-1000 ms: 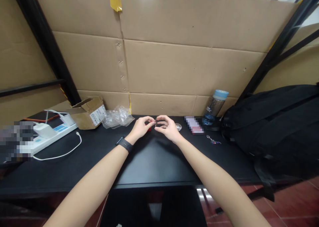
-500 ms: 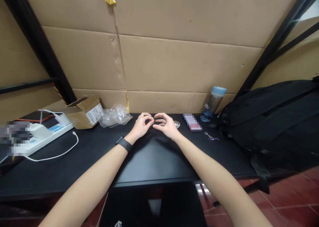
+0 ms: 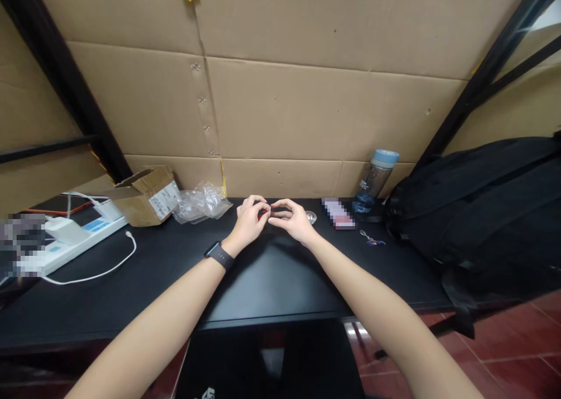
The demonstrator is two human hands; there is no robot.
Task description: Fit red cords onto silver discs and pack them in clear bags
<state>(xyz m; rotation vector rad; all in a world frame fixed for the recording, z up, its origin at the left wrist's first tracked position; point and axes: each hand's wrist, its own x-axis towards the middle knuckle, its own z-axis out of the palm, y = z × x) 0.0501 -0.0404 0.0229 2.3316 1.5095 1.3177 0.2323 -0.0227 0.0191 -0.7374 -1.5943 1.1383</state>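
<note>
Over the far middle of the black table (image 3: 272,282), my left hand (image 3: 250,221) is curled round a small red object (image 3: 263,213), thumb and fingers closed on it. Facing it, my right hand (image 3: 293,219) has its thumb and fingers brought together at the right side of the red object. Whatever lies between the right fingertips is too small to make out. A small round clear item (image 3: 311,217) sits just behind the right hand, partly covered by it. My left wrist wears a black watch (image 3: 219,254).
An open cardboard box (image 3: 146,197), crumpled clear plastic (image 3: 201,202) and a white power strip (image 3: 83,241) with cables are at left. At right are a phone (image 3: 338,213), a bottle (image 3: 374,180), a keychain (image 3: 372,239) and a black backpack (image 3: 482,218).
My left hand has turned slightly, and more of the red object shows between the hands. The fingers of my right hand have drawn closer together. The view has shifted a little.
</note>
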